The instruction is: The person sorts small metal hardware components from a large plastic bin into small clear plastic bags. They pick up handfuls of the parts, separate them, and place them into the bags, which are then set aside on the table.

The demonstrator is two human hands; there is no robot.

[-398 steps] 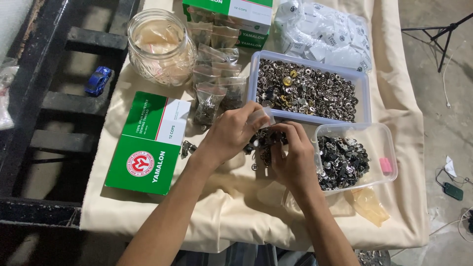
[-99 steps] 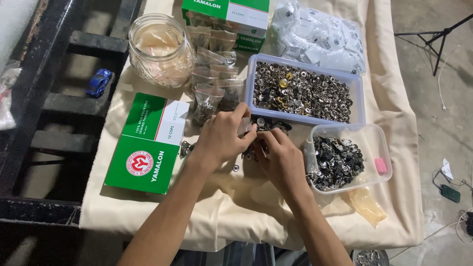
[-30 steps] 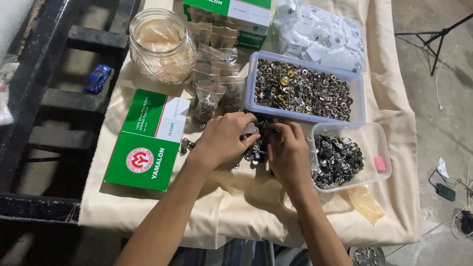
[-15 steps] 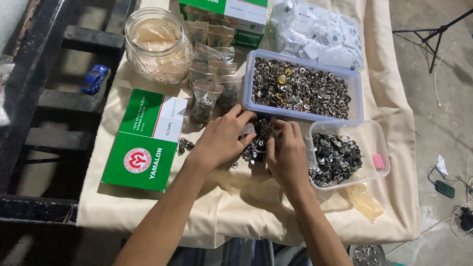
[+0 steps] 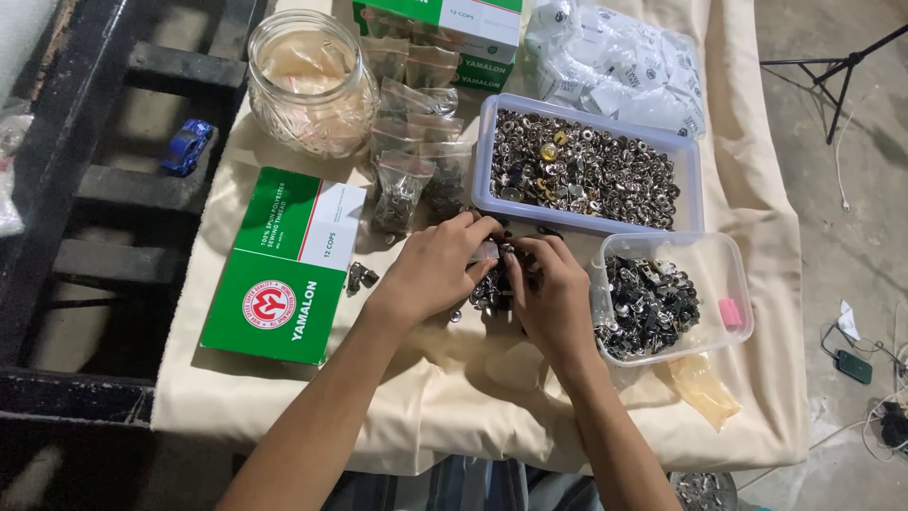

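My left hand and my right hand meet over a small pile of dark metal fasteners on the cream cloth. Left fingers pinch a small clear plastic bag at the pile's top edge. Right fingers curl onto the pile; what they hold is hidden. A rectangular clear tub of silvery metal snaps lies just beyond the hands. A smaller clear tub of dark metal parts with a pink piece stands right of my right hand.
A green and white flat box lies left of the hands. A glass jar, several small filled plastic bags, another green box and a heap of white packets line the back. A black frame borders the left.
Both hands have stayed over the pile, fingers shifting slightly. The view has drifted a little; the boxes and tubs have not moved.
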